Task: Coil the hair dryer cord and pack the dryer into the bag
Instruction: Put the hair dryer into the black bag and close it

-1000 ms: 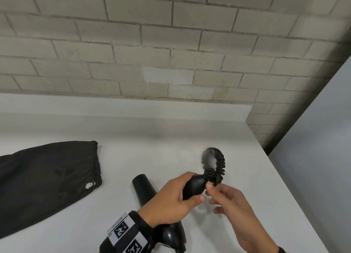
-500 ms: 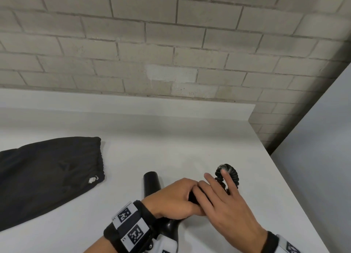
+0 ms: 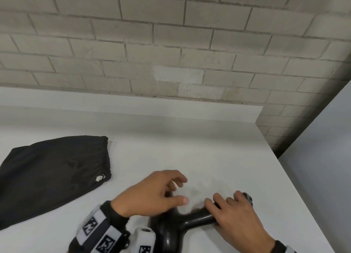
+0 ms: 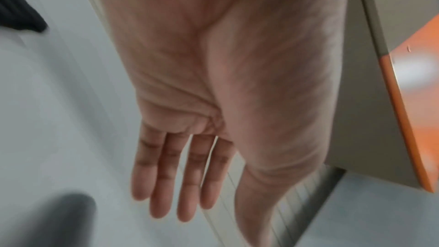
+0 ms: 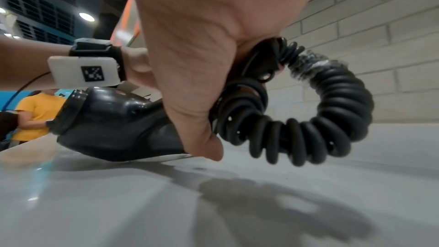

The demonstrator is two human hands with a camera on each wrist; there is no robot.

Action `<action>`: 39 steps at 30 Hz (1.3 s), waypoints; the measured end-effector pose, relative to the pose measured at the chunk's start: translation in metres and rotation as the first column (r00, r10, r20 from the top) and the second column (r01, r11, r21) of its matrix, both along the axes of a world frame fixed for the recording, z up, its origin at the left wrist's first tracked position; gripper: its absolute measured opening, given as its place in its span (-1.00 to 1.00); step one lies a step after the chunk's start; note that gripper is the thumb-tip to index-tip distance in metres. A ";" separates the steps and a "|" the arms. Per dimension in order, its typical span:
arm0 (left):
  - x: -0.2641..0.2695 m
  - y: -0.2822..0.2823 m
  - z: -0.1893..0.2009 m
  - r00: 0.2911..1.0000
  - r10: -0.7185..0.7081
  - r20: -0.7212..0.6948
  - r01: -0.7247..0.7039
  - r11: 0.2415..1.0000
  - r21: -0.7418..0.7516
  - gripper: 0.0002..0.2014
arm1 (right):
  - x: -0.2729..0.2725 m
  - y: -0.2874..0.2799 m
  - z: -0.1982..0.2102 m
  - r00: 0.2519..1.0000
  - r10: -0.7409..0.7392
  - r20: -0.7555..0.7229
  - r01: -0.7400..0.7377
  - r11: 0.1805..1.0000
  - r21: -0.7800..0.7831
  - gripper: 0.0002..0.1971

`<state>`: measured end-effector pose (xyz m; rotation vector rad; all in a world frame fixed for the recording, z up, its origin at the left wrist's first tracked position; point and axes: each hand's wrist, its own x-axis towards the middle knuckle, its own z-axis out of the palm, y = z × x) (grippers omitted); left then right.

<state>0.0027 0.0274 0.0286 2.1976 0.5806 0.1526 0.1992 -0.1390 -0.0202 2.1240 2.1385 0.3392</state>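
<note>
The black hair dryer (image 3: 171, 228) lies on the white table (image 3: 209, 157) at the bottom centre, its handle pointing right. My right hand (image 3: 228, 201) grips the end of the handle together with the coiled cord (image 3: 247, 197). In the right wrist view the black spiral cord (image 5: 320, 115) loops out past my fingers and the dryer body (image 5: 114, 123) rests on the table. My left hand (image 3: 178, 190) hovers above the dryer, holding nothing. Its fingers (image 4: 175, 185) are straight in the left wrist view. The black bag (image 3: 51, 173) lies flat at the left.
A brick wall (image 3: 171, 44) and a low white ledge (image 3: 133, 110) close the back of the table. The table's right edge (image 3: 296, 186) runs diagonally close to my right hand. A person in a yellow shirt (image 5: 35, 115) stands beyond the table in the right wrist view.
My left hand has let go of the handle and lifted with its fingers loose. My right hand has closed round the handle end and the coiled cord, now lower and further right.
</note>
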 end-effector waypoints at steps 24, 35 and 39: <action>-0.088 0.136 -0.083 0.505 0.813 -0.289 -0.754 0.578 0.312 -0.40 | -0.014 -0.009 0.039 0.096 -0.205 -0.974 0.310 0.936 -0.166 -0.47; -0.029 0.081 -0.078 0.737 0.652 -0.181 -0.663 0.748 -0.005 -0.83 | -0.036 0.013 0.024 -0.380 -0.051 -0.923 0.318 0.930 -0.183 -0.40; -0.009 0.059 -0.068 0.767 0.642 0.001 -0.635 0.759 -0.141 -0.75 | -0.041 0.014 0.021 -0.417 -0.064 -0.907 0.317 0.925 -0.211 -0.38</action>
